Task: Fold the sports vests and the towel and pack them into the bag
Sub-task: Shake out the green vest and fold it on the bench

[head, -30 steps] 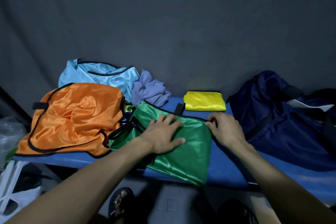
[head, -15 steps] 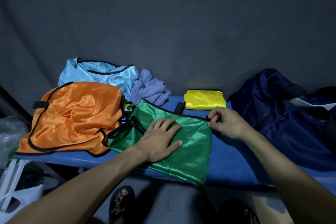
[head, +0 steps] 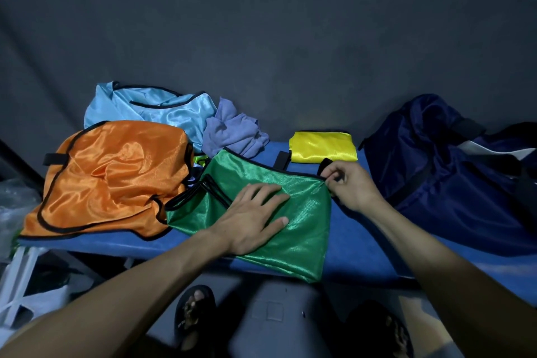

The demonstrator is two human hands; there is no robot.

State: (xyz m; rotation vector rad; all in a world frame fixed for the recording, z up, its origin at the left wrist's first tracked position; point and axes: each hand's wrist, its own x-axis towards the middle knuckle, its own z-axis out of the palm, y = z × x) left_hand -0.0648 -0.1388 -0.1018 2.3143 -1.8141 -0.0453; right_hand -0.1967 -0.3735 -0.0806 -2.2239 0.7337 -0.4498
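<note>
The green vest lies half folded on the blue tabletop, its near hem hanging over the front edge. Right of it is a bare blue strip before the dark navy bag, slumped and soft. The left hand presses flat on the glossy green satin, fingers spread apart. The right hand pinches the vest's far right corner, fingers clamped on its black strap. Left of the green vest sit a crumpled orange vest, a pale blue vest and a bunched lilac towel; behind it, a neat yellow folded vest.
</note>
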